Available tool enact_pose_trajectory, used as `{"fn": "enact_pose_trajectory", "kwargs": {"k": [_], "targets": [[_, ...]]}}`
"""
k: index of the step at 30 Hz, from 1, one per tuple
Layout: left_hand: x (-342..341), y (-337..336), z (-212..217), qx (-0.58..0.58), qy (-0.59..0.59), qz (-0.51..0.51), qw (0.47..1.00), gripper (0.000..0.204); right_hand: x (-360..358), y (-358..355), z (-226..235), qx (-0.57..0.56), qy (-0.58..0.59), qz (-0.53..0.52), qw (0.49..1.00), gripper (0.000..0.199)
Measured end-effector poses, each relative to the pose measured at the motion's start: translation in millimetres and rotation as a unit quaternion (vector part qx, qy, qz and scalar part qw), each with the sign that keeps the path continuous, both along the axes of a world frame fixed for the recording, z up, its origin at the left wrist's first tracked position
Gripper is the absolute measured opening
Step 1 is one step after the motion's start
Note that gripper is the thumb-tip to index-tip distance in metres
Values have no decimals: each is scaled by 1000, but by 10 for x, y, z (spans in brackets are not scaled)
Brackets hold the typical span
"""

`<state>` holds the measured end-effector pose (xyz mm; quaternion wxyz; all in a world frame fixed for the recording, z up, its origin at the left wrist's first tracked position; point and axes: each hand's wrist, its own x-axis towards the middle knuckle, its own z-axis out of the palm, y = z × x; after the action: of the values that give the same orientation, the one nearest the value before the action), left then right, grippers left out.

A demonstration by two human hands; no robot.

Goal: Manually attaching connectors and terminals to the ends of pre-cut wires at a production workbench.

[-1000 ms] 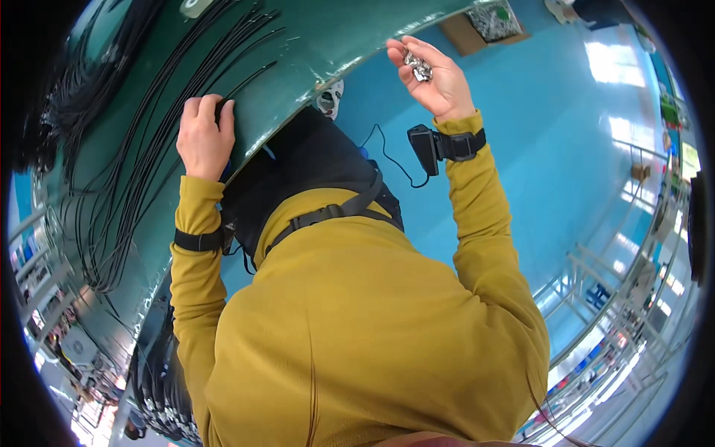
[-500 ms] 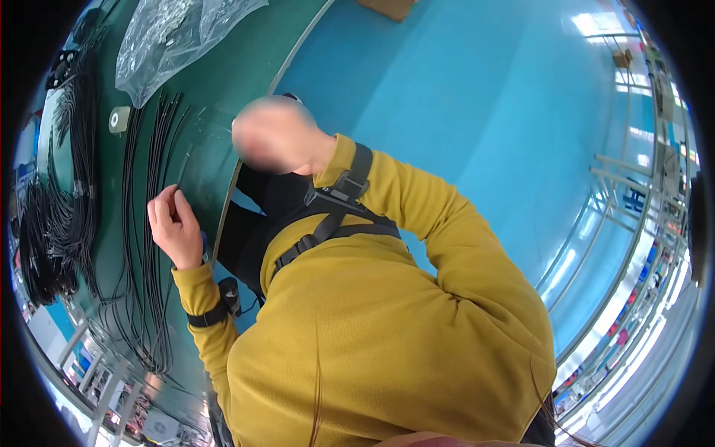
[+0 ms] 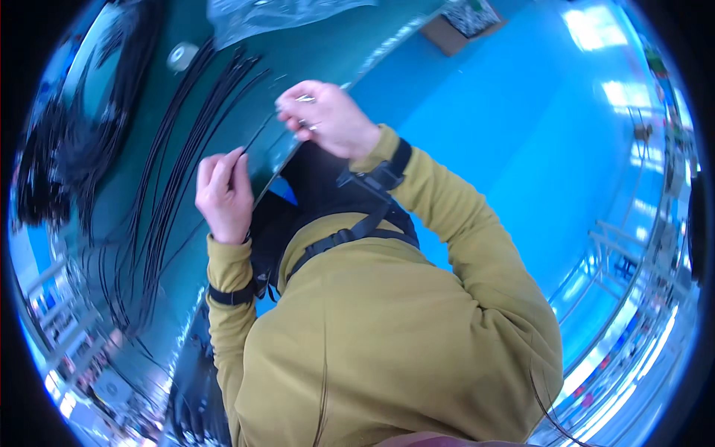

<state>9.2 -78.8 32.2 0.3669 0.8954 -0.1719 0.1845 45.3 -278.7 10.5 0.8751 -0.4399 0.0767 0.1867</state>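
My left hand pinches a thin black cable between thumb and fingers, close to the table's edge. The cable's end slants up to my right hand, whose fingertips are closed at its tip. Small shiny metal pieces show among the right fingers; their exact kind is too small to tell. Left of my hands, a bundle of long black cables lies on the green table.
A thick heap of black cables lies at the far left. Beside the bundle sits a white roll. A clear plastic bag rests at the back. Beyond the table edge, a cardboard box holds silvery bits. The floor is blue.
The view has shifted, bringing more of the cardboard box into sight. My hands have come closer together, with the cable now stretched between them. Metal pieces now show in my right hand.
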Motion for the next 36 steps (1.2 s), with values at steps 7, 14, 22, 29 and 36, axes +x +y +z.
{"fn": "enact_pose_trajectory", "kwargs": {"k": [7, 14, 22, 29, 36], "targets": [[-4, -1, -50, -12, -10, 16, 1000, 11, 4, -69, 41, 12, 25, 76, 997, 14], [-21, -3, -72, -2, -23, 18, 1000, 11, 50, -93, 55, 29, 35, 75, 996, 15], [-58, 42, -139, 102, -73, -5, 992, 16, 28, -74, 171, -257, -61, 115, 958, 15], [-116, -121, -110, -67, -26, 34, 997, 23, 36, 127, 170, -225, -67, 193, 953, 16], [-23, -140, -99, -73, -22, 52, 996, 11, 79, 98, 85, 46, 76, 142, 986, 32]]}}
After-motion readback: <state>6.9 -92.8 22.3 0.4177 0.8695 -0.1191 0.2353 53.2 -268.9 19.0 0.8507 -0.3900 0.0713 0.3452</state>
